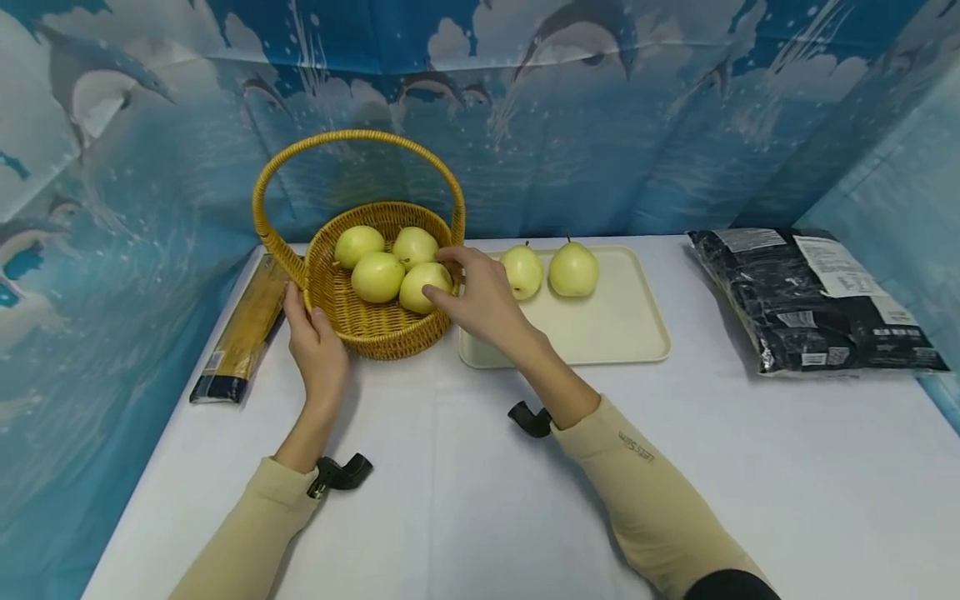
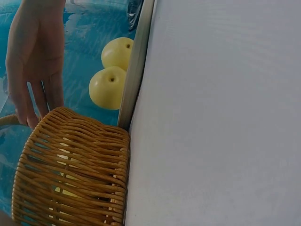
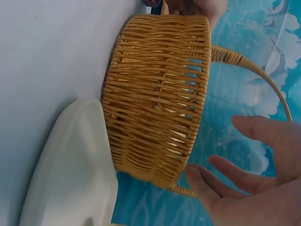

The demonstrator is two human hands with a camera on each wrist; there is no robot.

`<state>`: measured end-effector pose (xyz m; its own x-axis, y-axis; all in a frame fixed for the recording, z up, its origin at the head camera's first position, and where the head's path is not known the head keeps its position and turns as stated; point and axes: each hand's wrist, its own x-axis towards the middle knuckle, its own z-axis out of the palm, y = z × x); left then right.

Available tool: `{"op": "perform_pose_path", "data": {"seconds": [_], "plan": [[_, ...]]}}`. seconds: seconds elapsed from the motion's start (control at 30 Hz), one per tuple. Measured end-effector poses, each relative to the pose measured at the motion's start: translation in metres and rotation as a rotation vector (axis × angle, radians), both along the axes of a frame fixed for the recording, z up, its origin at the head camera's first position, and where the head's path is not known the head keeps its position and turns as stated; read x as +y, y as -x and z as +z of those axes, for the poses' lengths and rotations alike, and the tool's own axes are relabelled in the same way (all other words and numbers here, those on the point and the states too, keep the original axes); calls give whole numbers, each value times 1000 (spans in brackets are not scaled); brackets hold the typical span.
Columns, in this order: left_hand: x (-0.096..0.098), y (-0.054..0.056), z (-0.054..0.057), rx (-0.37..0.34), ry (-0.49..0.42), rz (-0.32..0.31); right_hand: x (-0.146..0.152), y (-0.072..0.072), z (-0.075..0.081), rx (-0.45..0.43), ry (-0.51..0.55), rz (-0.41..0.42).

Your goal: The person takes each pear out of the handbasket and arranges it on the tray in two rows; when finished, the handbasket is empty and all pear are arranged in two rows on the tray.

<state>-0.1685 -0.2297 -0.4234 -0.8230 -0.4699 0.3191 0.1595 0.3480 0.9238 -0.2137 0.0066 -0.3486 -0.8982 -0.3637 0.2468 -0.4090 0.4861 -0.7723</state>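
A woven wicker basket with a tall arched handle holds several yellow-green pears. At the basket's left side, my left hand grips near the handle's base, thumb by the rim. My right hand is over the right rim, thumb and fingers spread apart beside the front right pear. In the right wrist view nothing shows between the fingers of that right hand. Two more pears, one on the left and one on the right, sit on a cream tray.
Left of the basket lies a long yellow packet with dark ends. A black plastic package with white labels is at the right. The white tabletop backs onto a blue dolphin-print curtain.
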Motion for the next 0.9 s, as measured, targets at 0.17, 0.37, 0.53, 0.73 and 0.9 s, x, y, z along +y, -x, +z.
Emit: {"op": "perform_pose_path", "data": {"seconds": [0.17,0.37,0.53,0.73,0.9], "plan": [[1,-1,-1,17,-8,-1,-11,5,6,-23,-87,8],[3,-1,2,13,-4,7,-23,13,14,-98,-238,44],[12,-9,20,17,-34,-5,-30,24,17,-112,-346,75],[20,-19,34,16,-51,-22,-33,36,14,-114,-438,115],[19,-20,36,26,-43,-23,-35,41,17,-127,-520,189]]}}
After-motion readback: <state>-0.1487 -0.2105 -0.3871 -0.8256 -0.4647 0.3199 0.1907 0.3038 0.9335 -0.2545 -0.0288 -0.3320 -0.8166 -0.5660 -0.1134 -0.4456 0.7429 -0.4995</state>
